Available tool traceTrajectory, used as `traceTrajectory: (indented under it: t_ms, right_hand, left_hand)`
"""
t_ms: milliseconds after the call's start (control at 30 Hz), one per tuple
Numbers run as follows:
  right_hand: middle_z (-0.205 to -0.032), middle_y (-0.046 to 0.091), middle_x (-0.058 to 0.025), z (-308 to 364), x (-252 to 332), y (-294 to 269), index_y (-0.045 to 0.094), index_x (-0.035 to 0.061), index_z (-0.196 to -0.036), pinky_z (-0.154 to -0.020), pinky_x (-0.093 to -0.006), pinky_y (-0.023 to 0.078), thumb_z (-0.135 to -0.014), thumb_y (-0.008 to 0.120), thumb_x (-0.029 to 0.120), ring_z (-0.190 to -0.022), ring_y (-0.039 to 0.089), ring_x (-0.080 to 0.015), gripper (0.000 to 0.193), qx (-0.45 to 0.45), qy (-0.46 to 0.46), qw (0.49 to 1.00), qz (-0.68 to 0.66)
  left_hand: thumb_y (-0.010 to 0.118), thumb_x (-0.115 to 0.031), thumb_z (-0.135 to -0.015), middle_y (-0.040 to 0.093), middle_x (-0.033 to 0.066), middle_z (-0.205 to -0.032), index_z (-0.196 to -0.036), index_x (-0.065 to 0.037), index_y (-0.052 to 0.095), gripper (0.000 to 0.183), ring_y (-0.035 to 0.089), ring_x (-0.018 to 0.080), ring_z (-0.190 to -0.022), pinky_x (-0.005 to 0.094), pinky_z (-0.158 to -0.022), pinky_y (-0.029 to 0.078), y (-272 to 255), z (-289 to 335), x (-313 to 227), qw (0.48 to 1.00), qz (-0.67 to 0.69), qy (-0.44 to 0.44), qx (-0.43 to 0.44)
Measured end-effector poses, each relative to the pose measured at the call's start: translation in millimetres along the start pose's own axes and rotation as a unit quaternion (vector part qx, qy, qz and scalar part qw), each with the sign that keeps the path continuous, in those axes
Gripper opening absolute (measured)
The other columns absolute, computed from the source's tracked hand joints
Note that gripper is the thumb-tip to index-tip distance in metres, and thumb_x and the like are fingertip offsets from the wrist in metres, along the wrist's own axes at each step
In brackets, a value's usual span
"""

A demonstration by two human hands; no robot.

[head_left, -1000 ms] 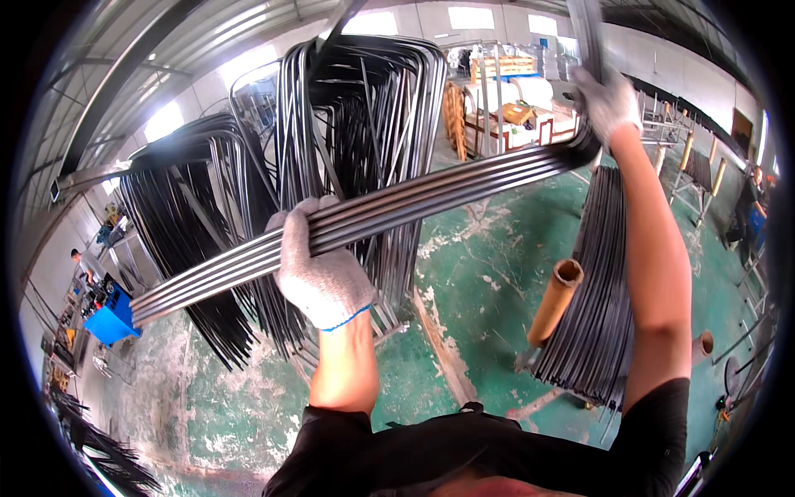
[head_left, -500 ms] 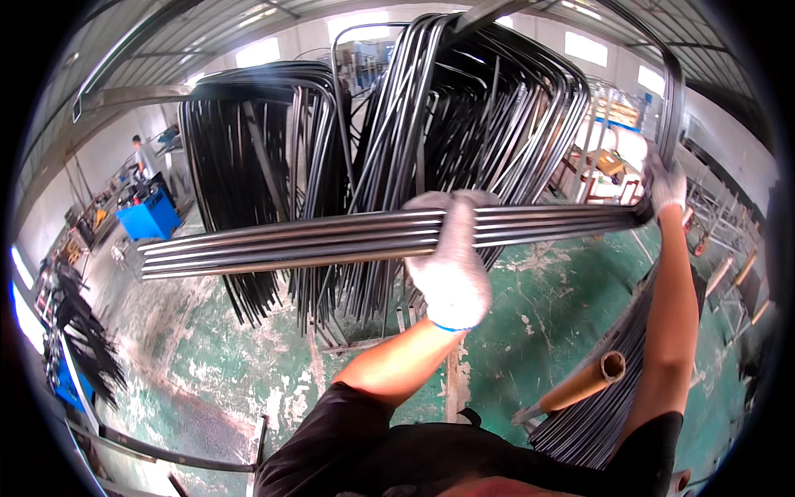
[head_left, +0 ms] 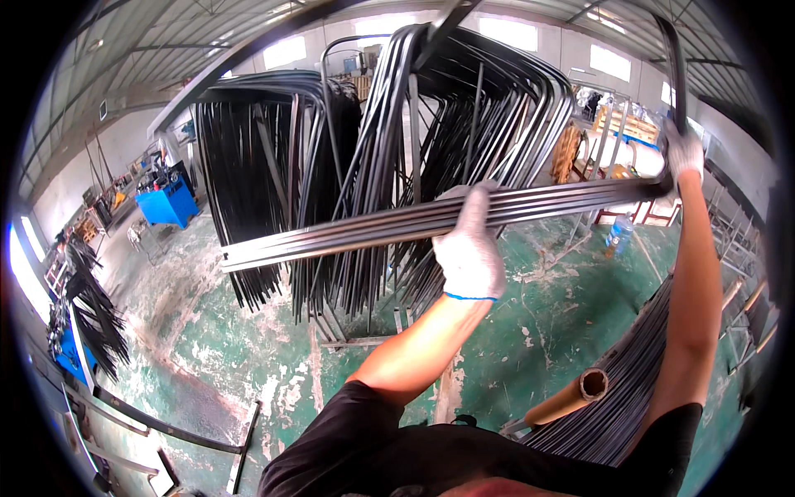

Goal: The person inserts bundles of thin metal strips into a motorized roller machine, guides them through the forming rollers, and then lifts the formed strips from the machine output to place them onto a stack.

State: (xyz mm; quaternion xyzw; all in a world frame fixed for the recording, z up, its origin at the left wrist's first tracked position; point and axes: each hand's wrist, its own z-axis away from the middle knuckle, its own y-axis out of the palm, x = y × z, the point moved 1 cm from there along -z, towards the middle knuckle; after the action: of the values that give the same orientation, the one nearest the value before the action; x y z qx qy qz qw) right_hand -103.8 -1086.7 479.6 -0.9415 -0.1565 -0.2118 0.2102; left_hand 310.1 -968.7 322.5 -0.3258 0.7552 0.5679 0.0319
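Note:
I hold a bundle of several dark metal tubes (head_left: 356, 228) across in front of me, its right side slightly higher than its left. At the right the tubes bend sharply upward. My left hand (head_left: 472, 253), in a pale work glove, is closed round the long stretch, right of its middle. My right hand (head_left: 685, 156), gloved too, is closed round the upright stretch just above the bend; its fingers are partly hidden. Behind the bundle hang many similar bent black tubes (head_left: 240, 157), with another thick cluster (head_left: 517, 124) to their right.
A metal rack beam (head_left: 443, 33) juts toward me overhead. Low at the right lie a stack of thin dark tubes (head_left: 617, 406) and a brown cardboard tube (head_left: 571, 398). A blue machine (head_left: 168, 203) stands far left. A metal frame (head_left: 174, 431) is at lower left.
The bundle has shifted to the right, and its right side has risen. Both hands have moved right with it, still gripping. The view has turned slightly.

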Motion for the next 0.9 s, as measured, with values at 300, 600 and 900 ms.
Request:
traceTrajectory:
  t_ms: [300,600,900]
  right_hand:
    - [-0.111,0.072,-0.0267,-30,214,74,0.063,0.0021,-0.126,-0.088,-0.0488,0.056,-0.081,0.08,0.033,-0.102,0.07,-0.0424,0.057,0.163,-0.206,0.961,0.088]
    - [-0.111,0.071,-0.0272,116,122,48,0.053,0.0059,-0.141,-0.098,-0.0501,0.052,-0.092,0.072,0.046,-0.113,0.066,-0.0436,0.066,0.026,-0.252,0.967,-0.024]
    - [-0.11,0.074,-0.025,417,-251,-196,0.068,0.0009,-0.124,-0.093,-0.0443,0.056,-0.091,0.07,0.038,-0.106,0.071,-0.038,0.05,0.075,0.364,0.834,0.408]
  left_hand:
    - [0.056,-0.015,-0.105,0.074,0.0135,-0.1,-0.108,0.002,0.067,0.021,0.074,0.028,-0.095,0.0388,-0.077,0.064,-81,-31,27,0.95,0.219,-0.112,-0.194]
    - [0.053,-0.032,-0.103,0.072,0.0166,-0.103,-0.115,0.0,0.068,0.038,0.069,0.0327,-0.1,0.0455,-0.085,0.058,-217,-15,81,0.906,0.173,-0.333,-0.195]
    - [0.065,-0.036,-0.103,0.064,0.0191,-0.109,-0.112,0.001,0.058,0.039,0.059,0.0287,-0.093,0.0403,-0.083,0.051,-233,64,138,0.867,-0.122,-0.483,-0.009]
